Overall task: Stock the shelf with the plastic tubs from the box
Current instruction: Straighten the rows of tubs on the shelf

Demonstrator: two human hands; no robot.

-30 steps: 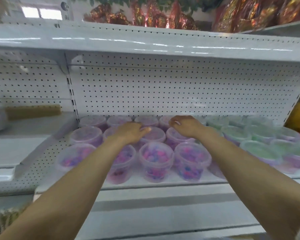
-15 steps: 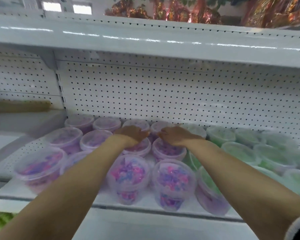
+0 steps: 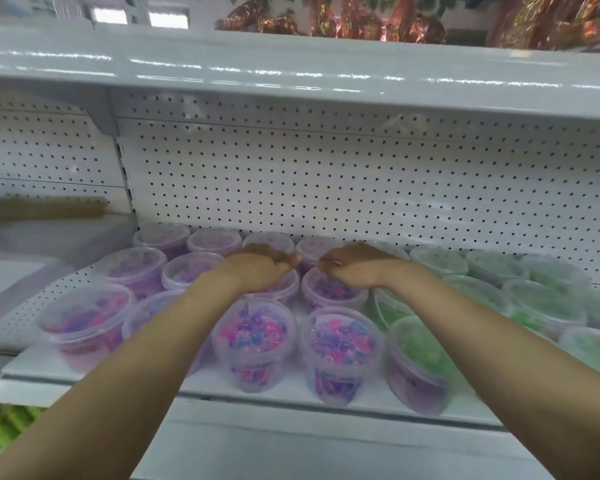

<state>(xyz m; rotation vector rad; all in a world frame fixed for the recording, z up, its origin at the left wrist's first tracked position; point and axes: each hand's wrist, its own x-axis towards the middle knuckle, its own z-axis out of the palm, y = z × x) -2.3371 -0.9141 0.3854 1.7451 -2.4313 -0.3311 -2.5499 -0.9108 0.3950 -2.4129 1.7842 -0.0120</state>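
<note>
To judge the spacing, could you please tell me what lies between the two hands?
Head view: only a narrow gap between left hand and right hand; a back-row purple tub shows through it.

We find the left hand [image 3: 257,268] and right hand [image 3: 357,268] closer together than a second ago, thumbs nearly meeting above the middle-row purple tubs [image 3: 333,292].

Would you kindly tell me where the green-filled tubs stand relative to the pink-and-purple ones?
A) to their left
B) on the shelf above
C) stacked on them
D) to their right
D: the green-filled tubs stand on the right part of the shelf, beside the pink-and-purple tubs.
</note>
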